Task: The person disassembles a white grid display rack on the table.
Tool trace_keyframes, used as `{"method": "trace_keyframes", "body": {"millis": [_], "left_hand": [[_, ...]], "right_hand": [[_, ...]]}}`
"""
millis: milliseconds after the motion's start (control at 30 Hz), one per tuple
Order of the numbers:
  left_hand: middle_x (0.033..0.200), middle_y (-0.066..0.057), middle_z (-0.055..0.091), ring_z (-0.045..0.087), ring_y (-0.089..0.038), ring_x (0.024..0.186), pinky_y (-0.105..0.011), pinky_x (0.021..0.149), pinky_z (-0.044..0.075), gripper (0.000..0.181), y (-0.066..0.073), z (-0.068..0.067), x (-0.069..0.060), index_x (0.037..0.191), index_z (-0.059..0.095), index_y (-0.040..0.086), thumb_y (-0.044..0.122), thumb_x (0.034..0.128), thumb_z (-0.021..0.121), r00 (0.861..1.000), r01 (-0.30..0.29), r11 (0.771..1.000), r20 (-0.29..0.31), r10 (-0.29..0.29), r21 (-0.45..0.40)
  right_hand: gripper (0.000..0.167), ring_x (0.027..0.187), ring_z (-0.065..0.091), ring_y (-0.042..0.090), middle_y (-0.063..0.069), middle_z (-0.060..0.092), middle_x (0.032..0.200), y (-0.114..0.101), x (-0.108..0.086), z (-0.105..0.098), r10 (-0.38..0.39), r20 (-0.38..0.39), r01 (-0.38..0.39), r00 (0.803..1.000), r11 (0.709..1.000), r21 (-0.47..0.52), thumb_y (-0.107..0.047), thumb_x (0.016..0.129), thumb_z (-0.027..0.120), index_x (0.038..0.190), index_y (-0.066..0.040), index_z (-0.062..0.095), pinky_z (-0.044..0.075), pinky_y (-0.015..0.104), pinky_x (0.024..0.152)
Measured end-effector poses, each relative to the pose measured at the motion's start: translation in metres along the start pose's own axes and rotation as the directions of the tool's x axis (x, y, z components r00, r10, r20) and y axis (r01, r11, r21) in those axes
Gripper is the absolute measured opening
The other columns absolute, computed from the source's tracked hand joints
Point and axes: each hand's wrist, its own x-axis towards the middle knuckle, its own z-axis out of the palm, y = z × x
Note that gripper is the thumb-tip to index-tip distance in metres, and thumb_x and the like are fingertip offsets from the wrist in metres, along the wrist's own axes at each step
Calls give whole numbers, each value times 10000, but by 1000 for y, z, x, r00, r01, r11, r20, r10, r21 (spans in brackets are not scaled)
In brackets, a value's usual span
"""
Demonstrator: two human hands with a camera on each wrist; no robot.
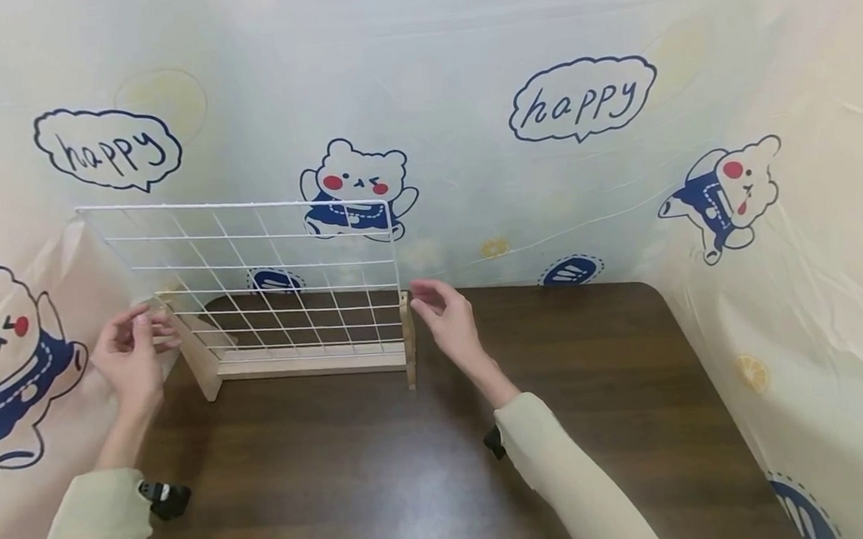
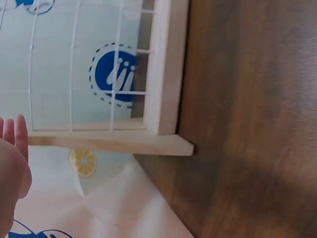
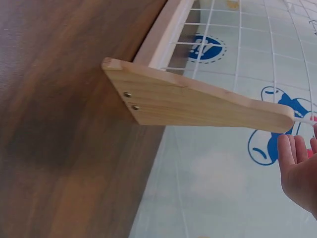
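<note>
“Head view: what lies between the left hand (image 1: 132,353) and the right hand (image 1: 450,314)?”

“A white wire-grid and pale wood rack (image 1: 283,264), standing on the dark-brown wood-grain bench (image 1: 430,470), long axis running from one hand to the other. Both hands have relaxed fingers and seem to hold nothing. The bench spreads past the right hand's outer side; beyond both hangs a pale cloth backdrop printed with cartoon bears (image 1: 455,67).”

“Left wrist view?”

“Fingers by the far end of the left wooden side piece (image 2: 114,142); whether they touch, I cannot tell.”

“Right wrist view?”

“Fingertips just beside the rounded end of the right wooden side piece (image 3: 198,104). Neither hand looks clearly nearer.”
</note>
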Motion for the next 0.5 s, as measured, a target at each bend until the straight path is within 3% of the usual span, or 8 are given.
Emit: {"method": "trace_keyframes", "body": {"millis": [167,300,400,500], "left_hand": [[776,-182,671,648,-206,605,-221,502,565,172,0,-1,21,1033,595,-189,-71,910,584,993,-14,997,-119,23,76],[803,-117,629,631,-165,663,-176,581,561,134,0,-1,33,1023,640,-105,-50,906,607,980,31,990,-199,-3,135],[858,-111,617,632,-160,726,-172,654,564,143,-1,1,38,1043,644,-71,-48,906,609,976,72,989,-215,-43,126],[900,-132,633,649,-176,770,-182,700,571,164,-2,4,42,1066,631,-101,-63,911,593,981,95,992,-177,-79,85]], "right_hand": [[249,1012,635,374,273,638,1090,9,11,11,-4,-17,5,1000,1000,13,100,886,622,1133,124,610,541,274,898],[237,983,654,286,200,663,1067,23,18,17,1,-57,-2,998,1000,-16,60,886,646,1122,77,639,545,230,867],[219,971,655,250,174,668,1047,24,20,20,-17,-85,13,996,999,-48,44,884,659,1102,60,656,549,215,847],[212,980,648,248,171,656,1040,23,22,21,-47,-94,41,994,997,-64,52,881,660,1093,56,664,551,216,845]]}}
